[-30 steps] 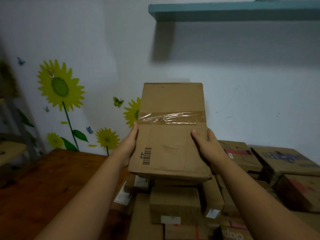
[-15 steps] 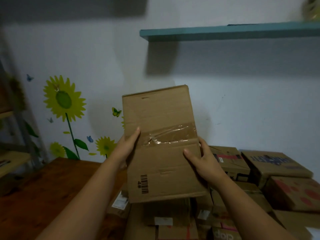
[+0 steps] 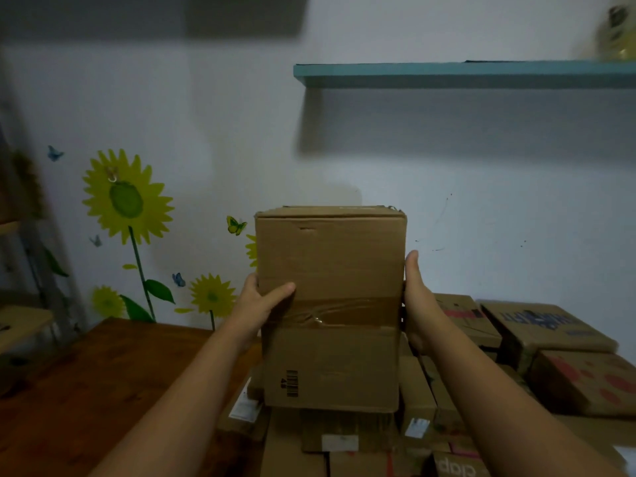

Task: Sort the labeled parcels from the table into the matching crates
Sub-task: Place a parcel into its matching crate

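Observation:
I hold a brown cardboard parcel upright in front of me, above the pile of parcels. A band of clear tape crosses its middle and a small barcode sits at its lower left. My left hand grips its left edge, thumb curled over the front face. My right hand lies flat against its right side, fingers straight and pointing up. No label shows on the face turned to me.
Several cardboard parcels lie piled on the wooden table below and to the right. A teal wall shelf hangs above right. A sunflower sticker marks the wall; a rack stands at far left.
The parcel has been turned up from a slanted, tilted pose to upright, its top face now visible. My right hand moved from the front face to the right side; my left thumb came over the front.

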The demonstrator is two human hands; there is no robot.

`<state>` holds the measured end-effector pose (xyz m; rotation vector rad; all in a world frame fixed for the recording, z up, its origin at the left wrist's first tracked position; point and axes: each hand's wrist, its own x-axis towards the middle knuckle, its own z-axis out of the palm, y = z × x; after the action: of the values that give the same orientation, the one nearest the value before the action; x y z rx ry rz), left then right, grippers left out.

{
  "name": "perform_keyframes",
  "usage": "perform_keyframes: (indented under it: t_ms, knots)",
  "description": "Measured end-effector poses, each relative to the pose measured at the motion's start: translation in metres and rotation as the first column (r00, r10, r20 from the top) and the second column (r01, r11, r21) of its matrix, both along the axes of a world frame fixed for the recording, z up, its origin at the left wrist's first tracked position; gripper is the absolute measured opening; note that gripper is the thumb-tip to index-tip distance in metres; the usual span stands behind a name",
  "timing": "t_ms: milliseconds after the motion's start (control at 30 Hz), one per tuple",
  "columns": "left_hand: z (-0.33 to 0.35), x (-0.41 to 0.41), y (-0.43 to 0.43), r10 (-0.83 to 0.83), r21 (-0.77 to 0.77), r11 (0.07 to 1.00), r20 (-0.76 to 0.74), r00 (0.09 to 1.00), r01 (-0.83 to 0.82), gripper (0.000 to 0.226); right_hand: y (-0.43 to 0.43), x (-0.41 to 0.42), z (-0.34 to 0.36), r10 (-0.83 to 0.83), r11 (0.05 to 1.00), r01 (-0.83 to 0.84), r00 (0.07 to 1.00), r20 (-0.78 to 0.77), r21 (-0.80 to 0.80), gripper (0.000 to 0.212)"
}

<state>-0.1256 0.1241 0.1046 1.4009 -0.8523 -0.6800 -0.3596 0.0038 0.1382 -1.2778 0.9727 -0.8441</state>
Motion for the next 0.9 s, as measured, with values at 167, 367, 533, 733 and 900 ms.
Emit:
perform_keyframes:
  t_ms: [167, 367, 533, 733, 900]
  knots:
    - [0.026, -0.007, 0.001, -0.050, -0.101, 0.995, -0.253, 0.966, 0.025, 0.079, -0.003, -0.001, -0.004, -0.020, 1.000, 0.020, 1.000, 0.008, 0.000, 0.092]
    - [0.051, -0.002, -0.005, -0.084, -0.068, 0.996, -0.326, 0.942, 0.065, 0.054, -0.004, -0.004, -0.013, 0.076, 0.997, -0.075, 0.995, 0.061, -0.020, 0.070]
    - [0.051, -0.002, -0.005, -0.098, -0.157, 0.986, -0.309, 0.946, 0.051, 0.045, -0.012, -0.006, -0.004, 0.096, 0.995, -0.095, 0.991, 0.093, -0.013, 0.060]
    - [0.039, 0.006, -0.005, -0.001, -0.143, 0.989, -0.267, 0.964, -0.039, 0.049, -0.025, 0.001, 0.017, 0.069, 0.991, -0.074, 0.996, 0.051, 0.109, 0.100]
    - [0.049, 0.020, -0.003, -0.033, -0.063, 0.998, -0.346, 0.938, 0.012, 0.057, -0.031, 0.002, 0.006, 0.092, 0.992, -0.094, 0.996, 0.020, 0.088, 0.097]
